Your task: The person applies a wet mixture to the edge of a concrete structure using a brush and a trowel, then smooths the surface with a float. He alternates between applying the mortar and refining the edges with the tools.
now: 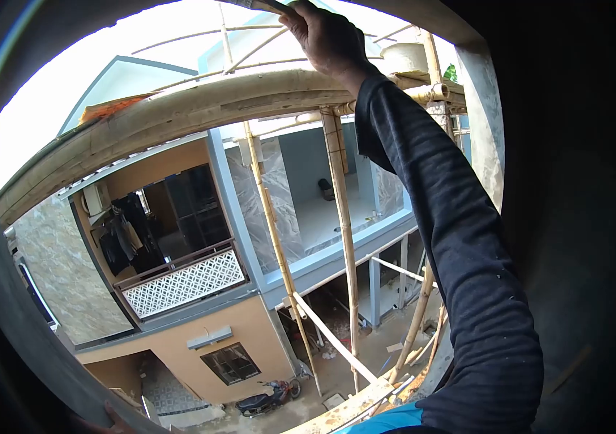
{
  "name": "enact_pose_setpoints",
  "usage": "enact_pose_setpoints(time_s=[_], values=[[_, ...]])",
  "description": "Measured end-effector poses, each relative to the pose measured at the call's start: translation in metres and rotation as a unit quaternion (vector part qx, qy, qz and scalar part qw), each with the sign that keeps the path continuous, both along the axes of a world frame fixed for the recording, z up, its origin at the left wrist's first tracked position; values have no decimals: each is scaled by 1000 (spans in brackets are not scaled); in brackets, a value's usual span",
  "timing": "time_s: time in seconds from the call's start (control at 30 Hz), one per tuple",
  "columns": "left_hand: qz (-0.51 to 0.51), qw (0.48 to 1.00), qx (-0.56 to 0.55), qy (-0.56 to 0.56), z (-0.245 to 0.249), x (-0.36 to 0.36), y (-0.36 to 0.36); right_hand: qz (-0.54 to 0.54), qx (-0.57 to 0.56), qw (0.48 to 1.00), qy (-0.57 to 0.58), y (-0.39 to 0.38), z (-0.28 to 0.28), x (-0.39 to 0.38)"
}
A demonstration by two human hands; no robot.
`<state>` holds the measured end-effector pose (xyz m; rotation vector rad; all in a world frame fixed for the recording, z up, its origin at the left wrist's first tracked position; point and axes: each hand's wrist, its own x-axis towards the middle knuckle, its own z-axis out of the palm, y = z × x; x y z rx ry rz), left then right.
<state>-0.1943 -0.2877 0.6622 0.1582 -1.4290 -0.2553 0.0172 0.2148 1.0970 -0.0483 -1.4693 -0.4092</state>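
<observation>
My right hand [326,42] is raised high at the top of the opening, at the end of an outstretched dark sleeve. Its fingers are closed round the handle of a thin, flat tool [268,6], whose far end is cut off by the top of the view. The tool is near the upper edge of the window opening [116,18]. Low at the left, my left hand [109,421] is dim and partly cut off; its fingers look apart and rest by the lower edge of the opening, with nothing seen in them.
Just outside, a thick bamboo pole [199,105] crosses the opening, with upright bamboo poles [344,239] beyond. A bucket [403,58] stands on the scaffold at the upper right. Across a drop are a house with a balcony [185,283] and a parked motorcycle [268,398].
</observation>
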Motion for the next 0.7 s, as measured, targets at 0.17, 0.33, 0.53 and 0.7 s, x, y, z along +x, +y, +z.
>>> enact_pose_setpoints(time_s=[0.17, 0.33, 0.53, 0.7], values=[[-24, 1000, 0, -2, -5, -5, -5, -74, -10, 994, 83, 135, 0, 55], [-26, 1000, -5, -6, 1, 2, -1, -175, -205, 951, 149, 241, -29, 145], [-25, 1000, 5, -19, -6, -6, -6, -111, -348, 878, 309, 279, -51, 170], [-19, 1000, 1, -13, -6, -2, -4, -53, -251, 918, 303, 202, -24, 100]])
